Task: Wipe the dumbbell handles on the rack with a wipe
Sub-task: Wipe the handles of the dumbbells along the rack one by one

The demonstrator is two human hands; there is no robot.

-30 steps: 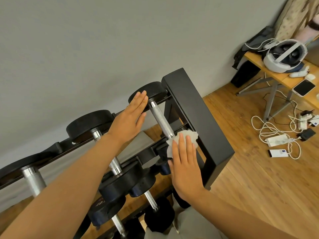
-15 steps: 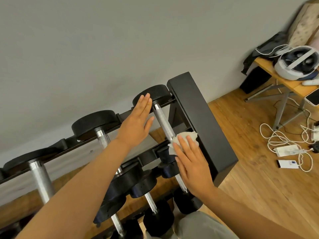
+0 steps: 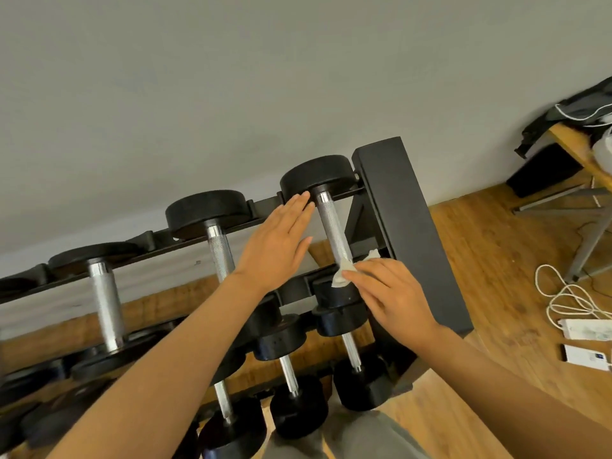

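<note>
While the right hand (image 3: 394, 303) lies over the lower end of a knurled handle (image 3: 332, 226), a crumpled white wipe (image 3: 344, 276) is pressed against that handle by its fingers, which are only slightly bent; part of the wipe is hidden under them, so how far it wraps the bar cannot be told. At ten o'clock from this hand, the left hand (image 3: 278, 246) is held flat, fingers straight and together, nothing being gripped. Its fingertips (image 3: 303, 200) reach the black head (image 3: 316, 177) of the same dumbbell, though real contact cannot be confirmed.

The handle is seen running from twelve o'clock down to the wipe, on the top tier of the black rack (image 3: 410, 233), just beside the rack's end panel at three o'clock. Two more top-tier dumbbells are found toward nine o'clock, the nearer handle (image 3: 220, 250) partly covered by the left forearm, the farther handle (image 3: 106, 303) fully shown. Smaller dumbbells (image 3: 344, 313) are stored on the tiers at six o'clock, beneath both hands.

Further out, a wood floor (image 3: 496, 260) is seen at three o'clock, with coiled white cables (image 3: 563, 296) and a white power strip (image 3: 586, 329) lying on it. A desk (image 3: 576, 144) is partly shown at two o'clock against the grey wall (image 3: 231, 77).
</note>
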